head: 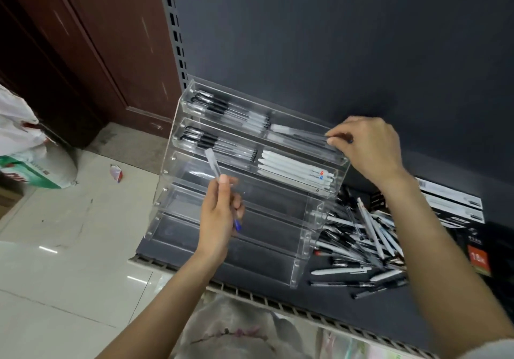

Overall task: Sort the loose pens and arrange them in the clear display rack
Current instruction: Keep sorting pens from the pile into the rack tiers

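Note:
A clear stepped display rack [306, 214] stands on a dark shelf. Its top two tiers hold black-capped pens on the left and white pens [294, 170] on the right; the lower tiers hold nothing. My left hand [219, 219] grips a clear pen with a blue end [212, 163], held upright in front of the rack's middle. At the right end of the top tier, my right hand [367, 147] pinches a pen [303, 133] that lies in that compartment. A heap of loose pens [361, 244] lies right of the rack.
Dark boxes [456, 208] lie on the shelf at the far right. The shelf's front edge [278, 305] runs diagonally below the rack. White bags [25, 147] sit on the tiled floor at left, beside a brown door [83, 52].

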### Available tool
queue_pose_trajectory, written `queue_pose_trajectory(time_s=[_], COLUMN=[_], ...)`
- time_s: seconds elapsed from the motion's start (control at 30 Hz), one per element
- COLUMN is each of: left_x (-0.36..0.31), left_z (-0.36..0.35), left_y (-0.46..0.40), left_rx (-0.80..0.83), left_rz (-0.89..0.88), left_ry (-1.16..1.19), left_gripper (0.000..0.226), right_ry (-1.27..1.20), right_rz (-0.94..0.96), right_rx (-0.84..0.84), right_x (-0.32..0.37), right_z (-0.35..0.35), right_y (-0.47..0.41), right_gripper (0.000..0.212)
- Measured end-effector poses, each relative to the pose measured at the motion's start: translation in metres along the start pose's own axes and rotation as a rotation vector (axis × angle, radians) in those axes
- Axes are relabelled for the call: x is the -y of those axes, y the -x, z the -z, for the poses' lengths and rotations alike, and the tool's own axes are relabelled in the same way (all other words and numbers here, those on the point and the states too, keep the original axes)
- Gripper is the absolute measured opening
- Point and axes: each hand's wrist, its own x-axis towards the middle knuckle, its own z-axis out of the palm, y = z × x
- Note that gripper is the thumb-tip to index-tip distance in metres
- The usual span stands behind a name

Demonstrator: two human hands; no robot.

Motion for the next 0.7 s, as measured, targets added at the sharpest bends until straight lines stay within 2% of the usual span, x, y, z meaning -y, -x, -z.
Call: queue_pose_trajectory(time_s=[0.17, 0.33, 0.47, 0.53, 0.6, 0.7], left_x=[-0.004, -0.010, -0.016, -0.017, -0.020, -0.026], left_z=[-0.010, -0.016, -0.020, -0.025, -0.032, -0.046], left_y=[-0.008, -0.012, -0.014, -0.015, -0.016, -0.020], left_rx=[-0.010, 0.019, 0.052, 0.056, 0.061, 0.105], left_rz=[-0.052, 0.028, 0.036, 0.025, 0.006, -0.044], left_ry=[0.015, 0.086, 0.147, 0.139, 0.106, 0.029], left_gripper=[0.030, 0.028, 0.026, 0.025, 0.024, 0.024], right_ry=[0.066, 0.045, 0.073, -0.090, -0.330, -0.346], right_rz=[0.037, 0.032, 0.043, 0.073, 0.115, 0.138], right_rx=[0.049, 0.145, 0.131, 0.065, 0.081, 0.209], right_x=[-0.001, 0.005, 0.003, 0.010, 0.030, 0.052], right_z=[0.001, -0.003, 0.000, 0.009, 0.019, 0.021], right_y=[-0.006, -0.012, -0.006, 0.002, 0.014, 0.030], right_gripper=[0.010, 0.010, 0.015, 0.016, 0.019, 0.025])
